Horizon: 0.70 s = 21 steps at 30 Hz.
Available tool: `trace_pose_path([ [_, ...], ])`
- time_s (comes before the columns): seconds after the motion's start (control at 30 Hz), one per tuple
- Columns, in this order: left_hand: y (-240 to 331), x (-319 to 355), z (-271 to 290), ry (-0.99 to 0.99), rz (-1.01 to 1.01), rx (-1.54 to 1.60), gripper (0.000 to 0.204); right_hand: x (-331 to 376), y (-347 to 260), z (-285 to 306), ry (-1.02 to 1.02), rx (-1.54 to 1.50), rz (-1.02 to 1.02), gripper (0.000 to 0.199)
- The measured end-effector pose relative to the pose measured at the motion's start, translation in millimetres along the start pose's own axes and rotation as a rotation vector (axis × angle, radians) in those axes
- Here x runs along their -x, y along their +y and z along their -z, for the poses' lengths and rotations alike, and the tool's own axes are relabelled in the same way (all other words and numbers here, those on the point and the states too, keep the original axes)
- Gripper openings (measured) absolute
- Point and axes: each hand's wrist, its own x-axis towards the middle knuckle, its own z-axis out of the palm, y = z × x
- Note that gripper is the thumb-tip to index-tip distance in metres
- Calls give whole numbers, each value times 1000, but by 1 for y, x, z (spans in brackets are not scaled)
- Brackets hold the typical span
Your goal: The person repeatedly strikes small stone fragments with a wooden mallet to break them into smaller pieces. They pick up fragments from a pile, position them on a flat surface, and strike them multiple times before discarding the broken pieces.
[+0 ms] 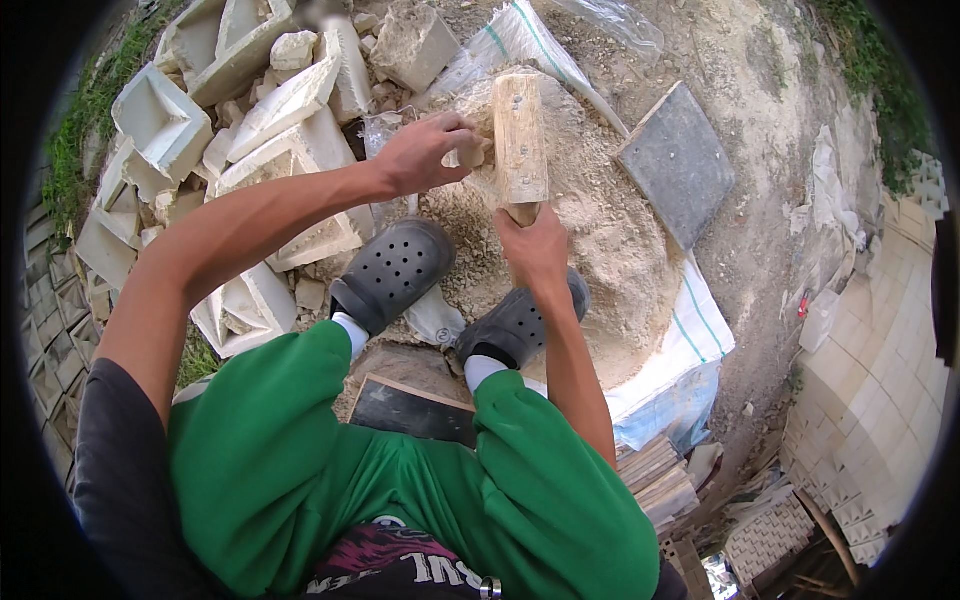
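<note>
My right hand (535, 248) is wrapped around the handle of a wooden mallet. The mallet's pale, worn block head (519, 135) stands above the fist, over a heap of beige crushed rubble (615, 255). Just left of the head, my left hand (428, 155) has its thumb and fingers curled about a small pale chunk of stone (473, 153). Part of that chunk is hidden by the fingers. The heap lies on a white woven sack sheet (697, 312) with green stripes.
Broken white cast pieces (285, 165) are piled at the left. A grey square slab (678, 165) lies right of the heap. My feet in grey clogs (395, 275) stand at the heap's near edge, with a dark board (412, 410) between my legs. Pale blocks (870, 370) stand far right.
</note>
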Motion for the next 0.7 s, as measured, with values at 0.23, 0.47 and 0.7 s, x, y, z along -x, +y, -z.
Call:
trace_pose_path([
  [0.23, -4, 6, 2, -10, 24, -25, 40, 10, -10, 23, -45, -55, 3, 31],
  [0.47, 0, 2, 1, 0, 21, -28, 37, 3, 8, -2, -5, -60, 200, 29],
  [0.7, 1, 3, 4, 19, -22, -51, 32, -6, 4, 9, -7, 83, -59, 40],
])
